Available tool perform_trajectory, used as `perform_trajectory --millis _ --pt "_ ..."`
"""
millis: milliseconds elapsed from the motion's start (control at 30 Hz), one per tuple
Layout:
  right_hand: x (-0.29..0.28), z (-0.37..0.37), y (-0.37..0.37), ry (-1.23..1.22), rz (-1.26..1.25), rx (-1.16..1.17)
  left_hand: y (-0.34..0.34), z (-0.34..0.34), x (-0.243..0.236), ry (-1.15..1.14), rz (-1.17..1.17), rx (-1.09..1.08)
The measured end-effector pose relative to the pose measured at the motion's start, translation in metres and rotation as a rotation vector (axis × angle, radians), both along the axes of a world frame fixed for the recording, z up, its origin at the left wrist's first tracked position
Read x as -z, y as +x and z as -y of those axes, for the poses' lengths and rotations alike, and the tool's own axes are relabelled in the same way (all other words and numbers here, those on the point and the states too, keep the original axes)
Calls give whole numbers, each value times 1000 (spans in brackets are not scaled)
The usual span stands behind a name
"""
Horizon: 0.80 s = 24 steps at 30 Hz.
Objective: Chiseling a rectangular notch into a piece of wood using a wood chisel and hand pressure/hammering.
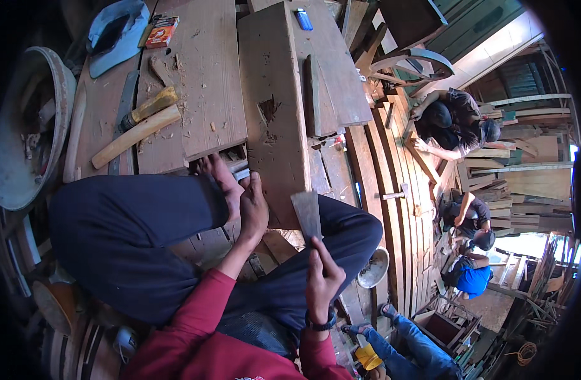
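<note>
A thick wooden plank (pixel 271 145) lies lengthwise in front of me, its near end between my bent legs. Its face has a dark, ragged gouge (pixel 268 110) and smaller pits below it. My left hand (pixel 254 209) grips the plank's left edge near the close end, thumb up; some fingers are hidden. Closed around a putty knife (pixel 307 214), my right hand (pixel 322 282) holds the flared metal blade pointing up and away, near the plank's lower right corner. Its handle is mostly covered by my fingers.
On the worktop (pixel 211 82) at left lie a yellow-handled tool (pixel 154 104), a wooden stick (pixel 135 136), a small box (pixel 162 31) and a cap (pixel 118 38). A blue lighter (pixel 304 19) rests beyond. A large basin (pixel 62 95) stands far left. Several people work at right.
</note>
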State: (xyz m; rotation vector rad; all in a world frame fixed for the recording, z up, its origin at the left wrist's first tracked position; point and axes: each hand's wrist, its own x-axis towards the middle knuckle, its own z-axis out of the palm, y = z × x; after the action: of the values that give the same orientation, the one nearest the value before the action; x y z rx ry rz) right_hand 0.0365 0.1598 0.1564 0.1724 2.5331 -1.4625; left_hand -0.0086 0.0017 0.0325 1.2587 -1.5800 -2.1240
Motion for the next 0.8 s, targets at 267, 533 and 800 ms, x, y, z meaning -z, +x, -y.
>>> perform_trajectory --millis 267,533,800 --pt "4 2 -4 -71 -45 -1 -1 -3 1 -46 -86 -82" --pt "8 2 -2 -32 -85 5 0 -3 1 2 -38 -14" --pt "8 23 -21 -59 -223 -74 -3 -5 -5 -28 -123 -123"
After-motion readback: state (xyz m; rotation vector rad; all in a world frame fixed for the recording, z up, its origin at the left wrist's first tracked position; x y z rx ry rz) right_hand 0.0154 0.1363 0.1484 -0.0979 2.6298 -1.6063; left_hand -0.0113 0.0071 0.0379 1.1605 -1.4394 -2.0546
